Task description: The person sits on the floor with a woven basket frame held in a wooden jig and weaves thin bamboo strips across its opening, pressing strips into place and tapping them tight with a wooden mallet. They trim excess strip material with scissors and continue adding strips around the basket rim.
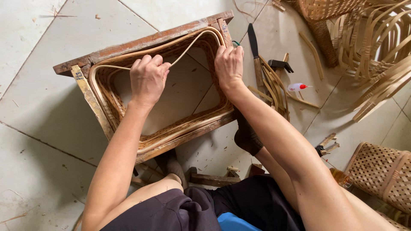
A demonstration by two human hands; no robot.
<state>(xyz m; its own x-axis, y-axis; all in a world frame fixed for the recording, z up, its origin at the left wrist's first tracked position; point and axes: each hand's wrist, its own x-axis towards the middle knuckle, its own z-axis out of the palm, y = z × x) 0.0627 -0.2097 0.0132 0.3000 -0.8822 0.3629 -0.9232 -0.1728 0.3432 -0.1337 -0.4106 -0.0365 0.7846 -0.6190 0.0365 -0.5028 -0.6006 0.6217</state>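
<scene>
Tan checker-woven basket [112,99] in a brown wooden frame [141,43], pale grey floor tiles [38,107].

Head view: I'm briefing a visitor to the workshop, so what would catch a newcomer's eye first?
At centre, a wooden frame rings a half-woven basket. The left hand pinches a thin bamboo strip bowing across the opening, while the right hand presses the rim. A knife lies to the right.
</scene>
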